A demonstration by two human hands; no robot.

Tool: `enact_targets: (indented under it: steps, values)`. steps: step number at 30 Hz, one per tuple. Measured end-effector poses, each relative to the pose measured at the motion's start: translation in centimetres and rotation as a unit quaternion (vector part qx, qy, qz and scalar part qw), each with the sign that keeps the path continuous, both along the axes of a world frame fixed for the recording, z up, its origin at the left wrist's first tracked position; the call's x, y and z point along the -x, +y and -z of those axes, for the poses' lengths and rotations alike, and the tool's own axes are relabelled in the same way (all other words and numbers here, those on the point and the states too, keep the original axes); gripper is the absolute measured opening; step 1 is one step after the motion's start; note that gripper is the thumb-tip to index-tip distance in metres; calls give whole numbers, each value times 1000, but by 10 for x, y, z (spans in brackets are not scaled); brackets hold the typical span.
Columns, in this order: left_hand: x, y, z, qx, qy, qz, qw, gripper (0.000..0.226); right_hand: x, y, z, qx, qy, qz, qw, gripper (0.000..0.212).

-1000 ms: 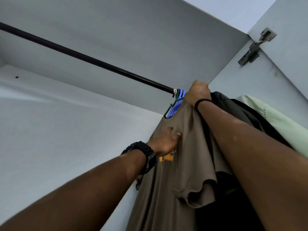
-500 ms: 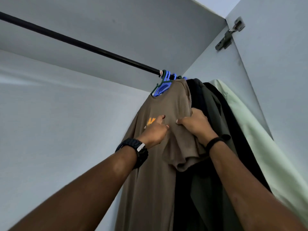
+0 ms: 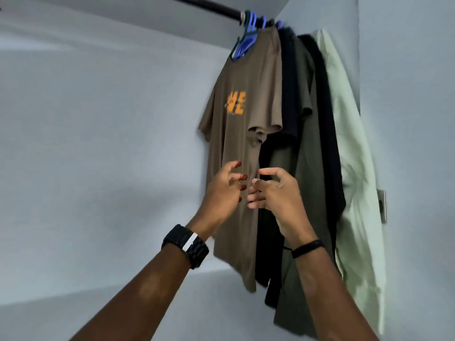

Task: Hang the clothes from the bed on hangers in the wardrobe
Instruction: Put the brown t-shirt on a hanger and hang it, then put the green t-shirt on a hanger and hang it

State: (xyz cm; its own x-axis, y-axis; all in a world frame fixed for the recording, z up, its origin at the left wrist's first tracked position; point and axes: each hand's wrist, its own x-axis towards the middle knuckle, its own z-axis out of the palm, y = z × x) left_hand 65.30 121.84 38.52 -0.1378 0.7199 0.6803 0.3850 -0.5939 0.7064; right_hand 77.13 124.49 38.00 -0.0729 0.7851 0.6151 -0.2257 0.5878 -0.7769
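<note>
The brown T-shirt [image 3: 242, 148] (orange lettering on the chest) hangs from a blue hanger [image 3: 247, 40] on the dark rail [image 3: 209, 7], leftmost beside darker garments and a pale green shirt [image 3: 352, 153]. In front of its lower half, the left hand [image 3: 222, 190] and right hand [image 3: 275, 193] hover with fingers spread and loosely bent, gripping nothing.

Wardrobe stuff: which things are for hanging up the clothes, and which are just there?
For the job: brown T-shirt, blue hanger, black rail, left hand, right hand.

Just there: black shirt, olive shirt, pale green shirt, metal handle.
</note>
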Motion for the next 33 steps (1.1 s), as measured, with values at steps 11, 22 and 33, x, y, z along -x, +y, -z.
enact_targets:
  steps: [11,22,33]
  values:
    - [-28,-175,187,91,-155,-150,972,42,-1,-121,163,134,-116,-245,953,18]
    - [-136,-368,326,206,-338,-352,848,42,-52,-252,312,210,-326,-475,790,14]
    - [-234,-580,406,193,-460,-553,667,47,-59,-464,391,101,-503,-671,536,11]
